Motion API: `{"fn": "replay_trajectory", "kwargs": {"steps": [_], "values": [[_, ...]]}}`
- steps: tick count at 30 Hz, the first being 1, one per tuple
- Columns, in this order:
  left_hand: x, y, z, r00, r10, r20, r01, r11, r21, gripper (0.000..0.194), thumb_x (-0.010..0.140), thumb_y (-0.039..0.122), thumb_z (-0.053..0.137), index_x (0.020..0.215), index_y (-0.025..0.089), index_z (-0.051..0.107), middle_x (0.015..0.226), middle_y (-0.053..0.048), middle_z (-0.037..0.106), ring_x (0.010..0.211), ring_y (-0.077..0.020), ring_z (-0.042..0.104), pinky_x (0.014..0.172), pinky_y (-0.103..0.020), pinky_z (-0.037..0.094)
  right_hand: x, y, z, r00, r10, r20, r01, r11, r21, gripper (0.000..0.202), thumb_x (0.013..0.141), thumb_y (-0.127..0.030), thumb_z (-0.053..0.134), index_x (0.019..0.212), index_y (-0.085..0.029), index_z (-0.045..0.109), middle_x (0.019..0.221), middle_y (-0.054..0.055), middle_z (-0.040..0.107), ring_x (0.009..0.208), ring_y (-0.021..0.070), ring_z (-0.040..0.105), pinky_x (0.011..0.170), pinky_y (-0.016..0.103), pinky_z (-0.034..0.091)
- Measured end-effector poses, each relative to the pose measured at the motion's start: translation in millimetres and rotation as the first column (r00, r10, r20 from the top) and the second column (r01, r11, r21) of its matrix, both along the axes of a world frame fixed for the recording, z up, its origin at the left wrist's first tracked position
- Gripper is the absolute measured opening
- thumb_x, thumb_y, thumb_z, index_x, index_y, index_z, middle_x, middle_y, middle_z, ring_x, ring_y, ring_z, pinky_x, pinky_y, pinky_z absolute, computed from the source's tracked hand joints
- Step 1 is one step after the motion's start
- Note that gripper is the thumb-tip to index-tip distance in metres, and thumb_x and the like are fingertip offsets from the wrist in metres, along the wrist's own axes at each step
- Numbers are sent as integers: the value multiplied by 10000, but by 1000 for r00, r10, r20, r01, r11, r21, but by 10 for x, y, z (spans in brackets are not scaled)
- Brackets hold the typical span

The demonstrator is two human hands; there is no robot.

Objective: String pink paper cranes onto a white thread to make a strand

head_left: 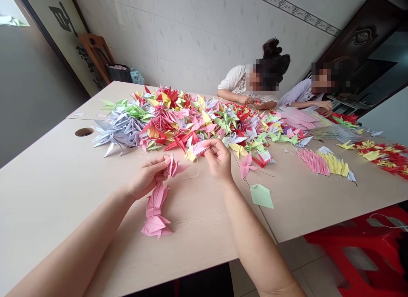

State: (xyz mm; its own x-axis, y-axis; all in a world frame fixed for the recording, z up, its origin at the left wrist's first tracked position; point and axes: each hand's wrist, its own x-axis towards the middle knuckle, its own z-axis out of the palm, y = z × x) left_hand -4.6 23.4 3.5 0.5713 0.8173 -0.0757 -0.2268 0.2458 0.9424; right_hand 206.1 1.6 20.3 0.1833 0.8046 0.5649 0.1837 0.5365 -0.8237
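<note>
My left hand [148, 175] is closed, its thumb and fingers pinching a pink paper crane [174, 167]. Below it, a short string of pink paper cranes [156, 207] trails down onto the table. My right hand [219, 161] is closed in a pinch, with a folded pink paper crane [200, 148] at its fingertips, in front of the pile. A thin pale thread [192, 176] loops in the gap between my hands. Right of my right hand lies a single pink crane [246, 165], and nearer me a light green paper piece [262, 195].
A large pile of coloured paper cranes [188, 114] spreads across the table [204, 233] beyond my hands. Pink and yellow crane rows [314, 161] lie at the right. Two people [237, 82] sit across the table, hands on small pieces. A red stool [360, 241] stands at lower right.
</note>
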Motion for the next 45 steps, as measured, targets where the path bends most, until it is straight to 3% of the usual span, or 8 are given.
{"fn": "replay_trajectory", "kwargs": {"steps": [6, 13, 18, 27, 31, 34, 39, 45], "values": [[-23, -10, -34, 994, -56, -98, 71, 986, 153, 290, 887, 410, 580, 738, 163, 611, 684, 11, 427, 635, -114, 354, 587, -229, 327, 1, -19, 25, 1000, -13, -21, 13, 1000, 21, 52, 813, -173, 520, 822, -192, 568, 632, -50, 479, 475, 61, 326, 455, 200, 245], [-73, 12, -34, 957, -77, -279, 139, 968, 208, 461, 867, 398, 617, 1295, 268, 505, 844, -8, 555, 720, -140, 463, 615, -247, 366, 28, 48, -90, 995, -41, 90, 38, 998, 43, 89, 836, -168, 508, 827, -200, 591, 573, -67, 376, 484, 79, 306, 490, 216, 276], [-105, 24, 40, 944, -148, -296, 209, 960, 187, 325, 829, 355, 678, 1117, 217, 615, 932, -34, 590, 792, -143, 507, 665, -241, 393, 45, 83, -125, 973, -86, 214, 78, 996, 48, 139, 822, -143, 521, 807, -196, 649, 544, -71, 324, 498, 89, 311, 525, 227, 307], [-47, 23, -2, 979, -10, -205, 34, 993, 111, 272, 802, 425, 685, 774, 155, 667, 652, 17, 463, 531, -73, 284, 467, -202, 221, -171, 2, -183, 919, 31, 394, -64, 995, 71, 206, 835, -142, 552, 881, -230, 733, 744, 12, 553, 652, 124, 483, 635, 254, 424], [-68, 43, -14, 981, 49, -188, -33, 996, 87, 276, 764, 413, 718, 696, 152, 658, 570, 26, 415, 505, -79, 273, 446, -212, 191, -146, -17, -134, 967, 19, 252, -28, 999, 32, 345, 869, -162, 493, 1178, -243, 624, 1027, 68, 611, 930, 171, 563, 826, 304, 468], [-72, 35, -14, 983, 30, -183, -20, 998, 59, 269, 757, 401, 724, 686, 149, 661, 587, 16, 440, 502, -80, 288, 446, -218, 191, -105, -3, -107, 979, 188, 74, -181, 979, -93, 426, 882, -172, 455, 1299, -238, 508, 1207, 85, 594, 1114, 188, 545, 929, 328, 451], [-43, 2, 0, 981, -19, -192, 26, 999, 34, 268, 751, 396, 727, 676, 151, 647, 563, 33, 414, 495, -75, 288, 458, -215, 206, -169, -22, -124, 876, 482, 2, -461, 838, -292, 491, 842, -172, 490, 1330, -209, 456, 1036, 56, 631, 894, 155, 593, 804, 280, 487], [-52, -6, 29, 984, -37, -174, 39, 999, 5, 272, 761, 385, 724, 672, 144, 634, 574, 32, 393, 504, -73, 253, 448, -209, 188, -178, -78, -106, 890, 439, 125, -402, 882, -245, 564, 802, -136, 549, 1347, -250, 459, 803, -25, 549, 635, 87, 456, 600, 194, 415]]}}
